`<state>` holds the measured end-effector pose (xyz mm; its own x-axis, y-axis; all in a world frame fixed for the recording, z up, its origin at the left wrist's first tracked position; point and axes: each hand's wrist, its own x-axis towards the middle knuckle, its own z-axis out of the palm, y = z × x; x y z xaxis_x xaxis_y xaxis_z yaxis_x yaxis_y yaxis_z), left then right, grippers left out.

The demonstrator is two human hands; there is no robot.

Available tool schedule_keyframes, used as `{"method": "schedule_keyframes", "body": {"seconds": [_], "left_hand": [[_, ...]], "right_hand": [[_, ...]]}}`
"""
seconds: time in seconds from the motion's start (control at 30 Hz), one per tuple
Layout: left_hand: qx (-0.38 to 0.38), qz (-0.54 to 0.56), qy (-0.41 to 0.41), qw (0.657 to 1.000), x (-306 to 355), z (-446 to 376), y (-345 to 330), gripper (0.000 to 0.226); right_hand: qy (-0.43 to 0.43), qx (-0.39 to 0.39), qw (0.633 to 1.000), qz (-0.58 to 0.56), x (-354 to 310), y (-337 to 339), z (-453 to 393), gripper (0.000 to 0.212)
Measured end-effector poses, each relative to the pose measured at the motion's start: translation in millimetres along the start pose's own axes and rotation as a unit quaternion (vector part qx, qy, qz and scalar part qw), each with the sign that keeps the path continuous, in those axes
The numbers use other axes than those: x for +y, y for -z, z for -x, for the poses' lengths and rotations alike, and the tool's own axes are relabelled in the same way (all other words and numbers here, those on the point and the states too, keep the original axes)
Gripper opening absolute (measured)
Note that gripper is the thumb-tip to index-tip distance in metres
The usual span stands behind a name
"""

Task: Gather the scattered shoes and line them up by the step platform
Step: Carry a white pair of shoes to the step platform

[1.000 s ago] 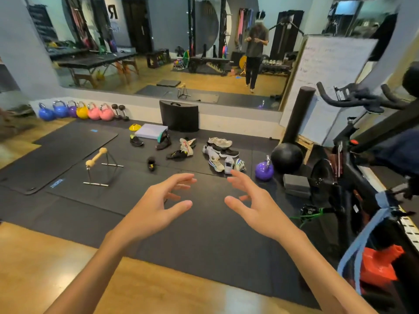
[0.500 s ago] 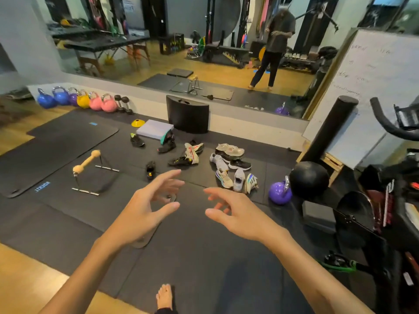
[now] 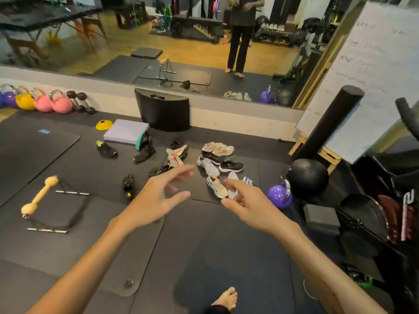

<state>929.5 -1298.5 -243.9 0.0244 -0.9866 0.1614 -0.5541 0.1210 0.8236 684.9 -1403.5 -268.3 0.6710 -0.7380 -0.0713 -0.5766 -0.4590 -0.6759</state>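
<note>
Both hands raised over the black floor mat (image 3: 204,245), holding nothing. Left hand (image 3: 150,200): fingers (image 3: 181,173) spread and loosely bent, thumb apart. Right hand (image 3: 251,207): fingers (image 3: 233,184) relaxed, slightly curled, empty.

Shoes scattered on the mat beyond the hands:
- black shoe (image 3: 128,183), alone, nearest left hand
- black shoe with yellow (image 3: 106,149), near the lavender step platform (image 3: 125,131)
- black shoe with teal sole (image 3: 145,148), leaning against the platform's corner
- grey sneaker (image 3: 208,166), black sneaker (image 3: 231,166), beige pair (image 3: 217,148), clustered to the right

Purple kettlebell (image 3: 279,196) beside black medicine ball (image 3: 307,177).
</note>
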Motion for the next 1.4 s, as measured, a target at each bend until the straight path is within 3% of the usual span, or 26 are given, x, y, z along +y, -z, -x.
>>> {"method": "schedule_keyframes", "body": {"seconds": [0.3,0.53,0.8,1.0,1.13,1.3,1.4], "left_hand": [[0.004,0.014,0.037,0.999,-63,-183,4,0.052],[0.011,0.012,0.064,0.998,-101,-308,13,0.044],[-0.04,-0.018,0.1,0.994,-242,-468,48,0.05],[-0.129,-0.033,0.094,0.987,-343,-599,79,0.051],[-0.209,-0.092,0.069,0.971,-384,-688,80,0.047],[-0.319,-0.219,0.037,0.921,-440,-792,43,0.049],[-0.345,-0.291,0.009,0.892,-485,-841,10,0.055]], "right_hand": [[-0.047,-0.027,0.998,-0.032,115,33,-183,0.064],[-0.037,-0.068,0.996,-0.043,149,43,-313,0.064],[-0.074,-0.105,0.991,-0.048,180,29,-498,0.071],[-0.171,-0.075,0.979,-0.078,206,20,-628,0.055],[-0.236,-0.011,0.965,-0.113,235,28,-681,0.045],[-0.288,-0.007,0.953,-0.09,305,38,-743,0.045],[-0.314,-0.014,0.945,-0.088,361,29,-786,0.046]]}}
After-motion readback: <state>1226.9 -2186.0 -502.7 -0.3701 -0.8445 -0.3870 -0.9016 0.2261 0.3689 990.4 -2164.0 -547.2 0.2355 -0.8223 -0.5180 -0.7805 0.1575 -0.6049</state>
